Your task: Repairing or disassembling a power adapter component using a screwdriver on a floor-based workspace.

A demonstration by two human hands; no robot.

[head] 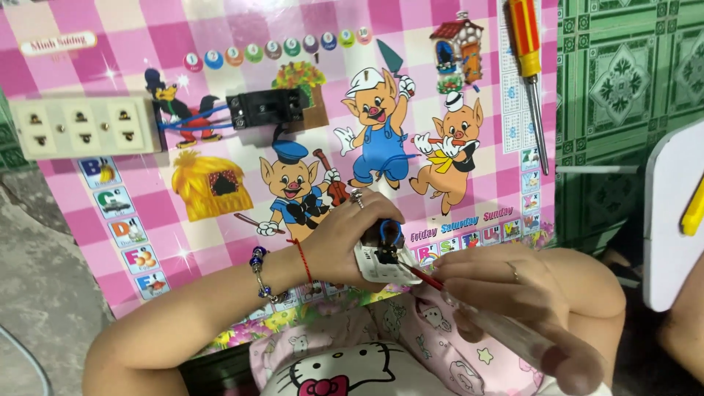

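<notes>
My left hand [345, 242] grips a small white electrical switch [385, 260] with blue wires at its top, held over a pink cartoon board [220, 44]. My right hand [506, 282] holds a screwdriver with a clear handle [513, 334]; its red-tipped shaft touches the switch's lower right corner. A ring sits on each hand, and a beaded bracelet and a red string circle my left wrist.
A cream three-socket power strip [81, 126] lies at the board's left, joined by blue and red wires to a black component [265, 108]. A red-and-yellow screwdriver [529, 66] lies at the upper right. Green patterned tiles [631, 81] and a white board [671, 220] are on the right.
</notes>
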